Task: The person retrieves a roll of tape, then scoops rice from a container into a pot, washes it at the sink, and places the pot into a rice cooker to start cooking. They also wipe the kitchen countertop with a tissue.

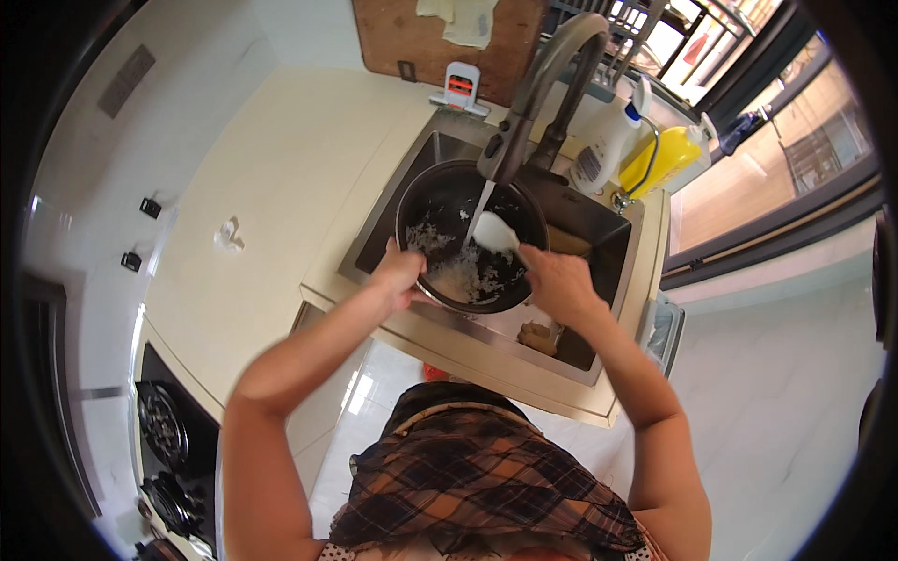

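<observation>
A dark round cooking pot is held over the steel sink, with water and scattered white bits, perhaps rice, inside it. My left hand grips the pot's rim at the near left. In my right hand is the handle of a white rice paddle or spoon, its broad head inside the pot. Water runs from the spout of the curved faucet into the pot, close to the paddle. The pot's underside is hidden.
A brown lump lies in the sink below the pot. White and yellow pump bottles stand behind the sink's right corner. A grey-white holder and a wooden board are at the back. On the left are crumpled tissue and a gas stove.
</observation>
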The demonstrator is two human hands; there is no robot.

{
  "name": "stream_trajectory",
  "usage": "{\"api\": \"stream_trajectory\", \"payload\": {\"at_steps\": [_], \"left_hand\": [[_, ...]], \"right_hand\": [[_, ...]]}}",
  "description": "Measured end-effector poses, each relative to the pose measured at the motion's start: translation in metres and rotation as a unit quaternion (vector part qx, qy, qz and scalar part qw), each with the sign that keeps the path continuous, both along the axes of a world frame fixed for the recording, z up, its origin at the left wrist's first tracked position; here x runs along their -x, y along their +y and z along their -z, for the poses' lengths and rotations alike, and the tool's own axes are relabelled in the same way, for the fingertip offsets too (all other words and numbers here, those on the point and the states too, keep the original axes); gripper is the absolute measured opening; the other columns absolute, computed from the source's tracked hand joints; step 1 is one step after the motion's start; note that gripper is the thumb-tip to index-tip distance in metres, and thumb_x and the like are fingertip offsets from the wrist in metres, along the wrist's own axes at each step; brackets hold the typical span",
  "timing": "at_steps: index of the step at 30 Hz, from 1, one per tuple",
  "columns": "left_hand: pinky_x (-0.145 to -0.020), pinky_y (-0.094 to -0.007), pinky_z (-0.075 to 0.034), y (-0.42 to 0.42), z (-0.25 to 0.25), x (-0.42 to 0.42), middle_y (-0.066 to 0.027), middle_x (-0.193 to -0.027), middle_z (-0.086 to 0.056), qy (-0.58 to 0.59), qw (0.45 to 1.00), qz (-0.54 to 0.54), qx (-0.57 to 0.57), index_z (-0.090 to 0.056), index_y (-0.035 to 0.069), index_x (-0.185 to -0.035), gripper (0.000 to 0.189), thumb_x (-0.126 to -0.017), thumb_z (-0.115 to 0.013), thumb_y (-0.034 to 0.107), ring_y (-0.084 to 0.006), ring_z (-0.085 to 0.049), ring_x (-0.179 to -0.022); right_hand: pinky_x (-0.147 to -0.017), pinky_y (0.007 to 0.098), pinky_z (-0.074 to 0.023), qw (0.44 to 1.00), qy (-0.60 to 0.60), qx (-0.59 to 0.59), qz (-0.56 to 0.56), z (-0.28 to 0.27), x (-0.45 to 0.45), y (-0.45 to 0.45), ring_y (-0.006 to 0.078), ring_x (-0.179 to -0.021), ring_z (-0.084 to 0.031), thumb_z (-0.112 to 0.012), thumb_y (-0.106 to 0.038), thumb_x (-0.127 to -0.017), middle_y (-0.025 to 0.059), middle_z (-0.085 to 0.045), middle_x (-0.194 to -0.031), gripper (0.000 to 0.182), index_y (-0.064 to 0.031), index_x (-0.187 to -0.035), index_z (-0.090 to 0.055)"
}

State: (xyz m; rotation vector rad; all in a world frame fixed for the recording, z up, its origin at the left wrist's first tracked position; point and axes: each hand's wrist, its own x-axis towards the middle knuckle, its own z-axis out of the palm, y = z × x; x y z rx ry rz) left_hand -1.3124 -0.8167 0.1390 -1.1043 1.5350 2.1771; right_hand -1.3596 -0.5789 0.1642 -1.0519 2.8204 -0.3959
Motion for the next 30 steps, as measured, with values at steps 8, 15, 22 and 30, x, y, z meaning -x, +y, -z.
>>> {"api": "stream_trajectory", "payload": {"at_steps": [8, 15, 22, 30], "left_hand": [[-0.058, -0.0661, -0.049, 0.005, -0.054, 0.023, -0.0265, -0.116, -0.031, -0.038, 0.993, 0.072, 0.088, -0.017, 0.001, -0.124, 0.059, -0.070, -0.038, -0.011, -0.0535, -0.048, -0.091], [-0.060, -0.0680, -0.048, 0.004, -0.063, 0.022, -0.0266, -0.117, -0.032, -0.039, 0.997, 0.042, 0.056, -0.017, 0.002, -0.125, 0.060, -0.071, -0.037, -0.010, -0.0546, -0.045, -0.096], [-0.057, -0.0658, -0.049, 0.003, -0.057, 0.022, -0.0281, -0.118, -0.033, -0.034, 0.996, 0.033, 0.076, -0.016, 0.000, -0.125, 0.058, -0.071, -0.037, -0.009, -0.0554, -0.047, -0.094], [-0.055, -0.0516, -0.055, 0.003, -0.060, 0.018, -0.0234, -0.129, -0.036, -0.051, 0.986, 0.084, 0.135, 0.019, 0.010, -0.136, 0.085, -0.083, -0.047, 0.009, -0.0420, -0.059, -0.086]], "right_hand": [[-0.060, 0.0343, -0.0427, 0.934, 0.277, -0.157, -0.164, 0.021, 0.049, -0.017, 0.0210, -0.058, -0.058, -0.054, -0.007, -0.073, 0.0062, -0.058, -0.067, 0.041, 0.0011, -0.113, -0.051], [-0.057, 0.0357, -0.0470, 0.957, 0.226, -0.126, -0.130, 0.001, 0.045, -0.028, 0.0229, -0.063, -0.062, -0.054, -0.008, -0.073, 0.0096, -0.062, -0.067, 0.044, -0.0009, -0.117, -0.050], [-0.059, 0.0343, -0.0448, 0.960, 0.147, -0.190, -0.145, 0.006, 0.032, -0.020, 0.0228, -0.063, -0.060, -0.055, -0.008, -0.069, 0.0060, -0.058, -0.072, 0.052, -0.0058, -0.121, -0.048], [-0.062, 0.0377, -0.0466, 0.970, 0.054, -0.199, -0.130, 0.001, 0.024, -0.011, 0.0273, -0.066, -0.060, -0.056, -0.007, -0.069, 0.0101, -0.059, -0.076, 0.052, -0.0072, -0.121, -0.048]]}}
